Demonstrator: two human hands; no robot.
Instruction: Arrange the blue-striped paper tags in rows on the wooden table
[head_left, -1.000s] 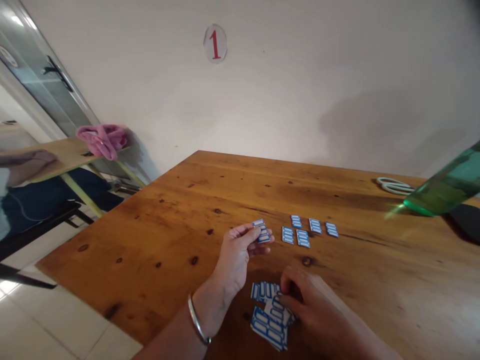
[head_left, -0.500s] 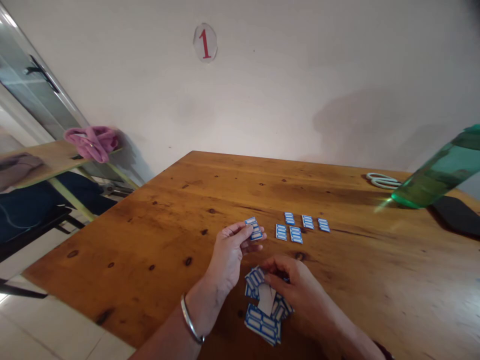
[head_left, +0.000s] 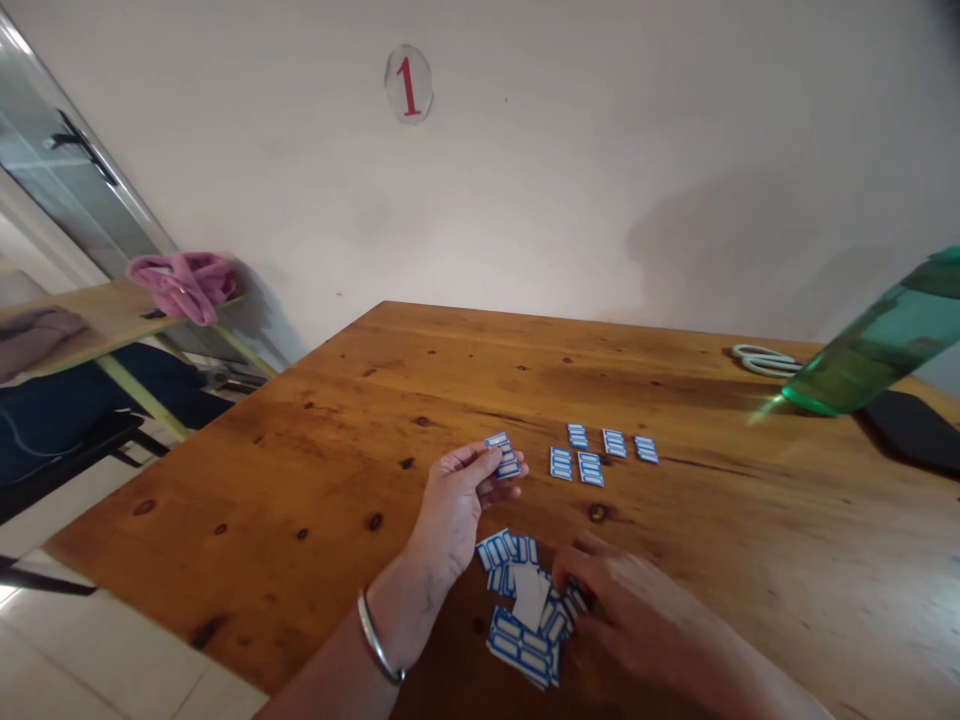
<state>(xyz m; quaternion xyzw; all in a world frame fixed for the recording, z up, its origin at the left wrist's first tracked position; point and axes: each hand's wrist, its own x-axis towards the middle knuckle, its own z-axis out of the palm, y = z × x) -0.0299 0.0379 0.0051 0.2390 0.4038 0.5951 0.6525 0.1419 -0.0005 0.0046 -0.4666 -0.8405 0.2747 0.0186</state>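
My left hand [head_left: 461,490] pinches a small label sheet [head_left: 504,456], white boxes with blue borders, between thumb and fingers above the table. Below it lies a loose, overlapping pile of similar label sheets [head_left: 521,645], with one plain white piece [head_left: 529,597] face up among them. My right hand [head_left: 619,605] is at the pile's right side, its fingers curled around a label sheet [head_left: 575,598] there; the fingertips are partly hidden and slightly blurred. Beyond my hands, several small label pieces [head_left: 590,469] lie set out in two rows.
The wooden table [head_left: 360,430] meets a white wall. At the right are a leaning green bottle [head_left: 870,345], a dark flat object [head_left: 911,430] and a white looped cable [head_left: 765,360]. Leftward, a pink cloth [head_left: 184,285] lies on another table beside a seated person's arm [head_left: 37,340].
My right hand has moved from the pile's upper left to its right side. The upper-left label sheets now lie spread further left. My left hand still holds its label sheet, almost unmoved.
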